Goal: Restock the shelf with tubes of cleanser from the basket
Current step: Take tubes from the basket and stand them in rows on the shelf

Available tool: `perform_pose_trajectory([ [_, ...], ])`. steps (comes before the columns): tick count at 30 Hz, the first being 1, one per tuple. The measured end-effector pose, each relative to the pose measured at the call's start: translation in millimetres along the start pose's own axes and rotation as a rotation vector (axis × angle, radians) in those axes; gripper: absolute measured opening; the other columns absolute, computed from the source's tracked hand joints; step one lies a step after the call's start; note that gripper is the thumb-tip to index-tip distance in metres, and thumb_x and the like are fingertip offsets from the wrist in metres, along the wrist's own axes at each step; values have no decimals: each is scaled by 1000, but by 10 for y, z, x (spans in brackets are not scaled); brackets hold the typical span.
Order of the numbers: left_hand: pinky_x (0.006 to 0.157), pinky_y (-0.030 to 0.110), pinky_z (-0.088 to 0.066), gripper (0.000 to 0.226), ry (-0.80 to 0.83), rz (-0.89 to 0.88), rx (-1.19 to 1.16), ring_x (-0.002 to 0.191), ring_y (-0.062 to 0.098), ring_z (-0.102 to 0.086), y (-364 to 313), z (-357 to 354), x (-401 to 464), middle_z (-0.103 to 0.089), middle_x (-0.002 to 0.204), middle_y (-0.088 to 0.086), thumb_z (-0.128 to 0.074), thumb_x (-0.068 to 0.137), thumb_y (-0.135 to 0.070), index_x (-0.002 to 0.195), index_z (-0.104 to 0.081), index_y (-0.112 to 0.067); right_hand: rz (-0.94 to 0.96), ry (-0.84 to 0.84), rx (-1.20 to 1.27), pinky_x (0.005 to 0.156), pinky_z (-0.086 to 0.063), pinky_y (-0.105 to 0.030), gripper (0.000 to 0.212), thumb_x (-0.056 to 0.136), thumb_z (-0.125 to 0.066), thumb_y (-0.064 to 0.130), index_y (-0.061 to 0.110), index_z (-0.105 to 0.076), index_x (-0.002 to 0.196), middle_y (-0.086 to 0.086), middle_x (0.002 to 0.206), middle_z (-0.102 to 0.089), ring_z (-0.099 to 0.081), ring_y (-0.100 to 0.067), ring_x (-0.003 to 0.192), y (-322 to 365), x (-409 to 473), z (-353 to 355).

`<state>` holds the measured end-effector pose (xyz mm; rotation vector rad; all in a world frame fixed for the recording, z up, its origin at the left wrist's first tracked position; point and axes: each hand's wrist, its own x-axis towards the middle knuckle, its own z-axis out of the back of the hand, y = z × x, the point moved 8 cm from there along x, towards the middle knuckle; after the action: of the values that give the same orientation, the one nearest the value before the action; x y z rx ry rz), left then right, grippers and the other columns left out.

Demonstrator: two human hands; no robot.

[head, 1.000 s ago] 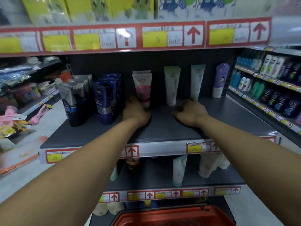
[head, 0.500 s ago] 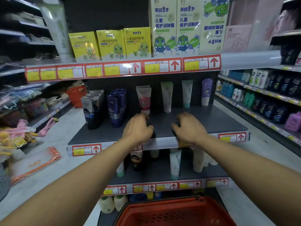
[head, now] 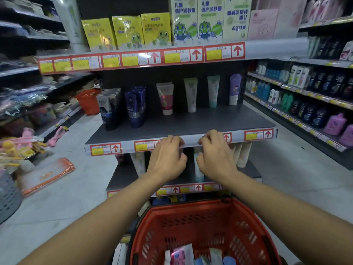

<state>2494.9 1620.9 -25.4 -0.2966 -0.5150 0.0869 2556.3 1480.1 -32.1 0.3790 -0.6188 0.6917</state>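
The dark middle shelf (head: pixel 191 125) carries upright cleanser tubes along its back: grey-black tubes (head: pixel 109 109), dark blue tubes (head: pixel 136 106), a pink-and-white tube (head: pixel 166 98), a white-green tube (head: pixel 191 96), a mint tube (head: pixel 213 90) and a purple tube (head: pixel 235 88). My left hand (head: pixel 167 159) and my right hand (head: pixel 214 155) hang side by side in front of the shelf's front edge, fingers loosely curled, holding nothing. Below them sits the red basket (head: pixel 191 222) with several tubes (head: pixel 183 255) lying in its bottom.
A lower shelf (head: pixel 124 176) holds more tubes behind my hands. The top shelf carries yellow packets (head: pixel 129 31) and green-frog boxes (head: pixel 200 20). Bottle shelves (head: pixel 305 96) line the right. An orange basket (head: pixel 88 101), a grey basket (head: pixel 7 196) and loose packets lie on the floor at left.
Both hands have drawn back from the middle shelf's surface to its front edge and lower. The view has pulled back and tilted down, so the red basket's inside now shows.
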Motion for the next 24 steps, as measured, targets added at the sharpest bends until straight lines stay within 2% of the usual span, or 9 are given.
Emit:
perform_pose_trajectory([
  [2, 90, 41, -52, 27, 32, 36, -34, 108, 24, -60, 59, -162, -171, -64, 114, 1, -64, 88, -29, 115, -62, -22, 38, 31, 0, 84, -47, -39, 28, 75, -61, 21, 7, -62, 99, -11, 108, -49, -49, -30, 100, 49, -226, -119],
  [6, 93, 38, -49, 32, 145, 95, -51, 110, 24, -59, 220, -611, -567, -63, 117, 2, -64, 91, -27, 122, -63, -20, 24, 201, -19, 78, -47, -39, 30, 80, -57, 25, 11, -60, 106, -8, 107, -47, -48, -28, 98, 19, -773, -545],
  [12, 92, 36, -49, 29, 330, 199, -62, 111, 26, -61, 482, -1285, -1107, -66, 113, 3, -63, 88, -27, 116, -63, -21, 11, 386, 8, 81, -47, -43, 25, 75, -57, 23, 7, -61, 94, -13, 102, -51, -50, -32, 95, -134, -1516, -1169],
  [18, 87, 32, -48, 31, 533, 284, -78, 113, 25, -62, 681, -1917, -1561, -66, 120, 3, -65, 91, -26, 121, -65, -21, -97, 573, 50, 74, -48, -47, 20, 71, -58, 22, 9, -57, 85, -13, 93, -52, -49, -32, 86, -321, -2113, -1776],
  [24, 94, 34, -50, 30, 704, 355, -97, 116, 26, -61, 909, -2507, -1917, -67, 121, 4, -64, 89, -25, 119, -66, -20, -236, 790, 90, 70, -50, -45, 23, 72, -49, 26, 9, -57, 85, -15, 93, -52, -53, -36, 87, -519, -2635, -2304],
])
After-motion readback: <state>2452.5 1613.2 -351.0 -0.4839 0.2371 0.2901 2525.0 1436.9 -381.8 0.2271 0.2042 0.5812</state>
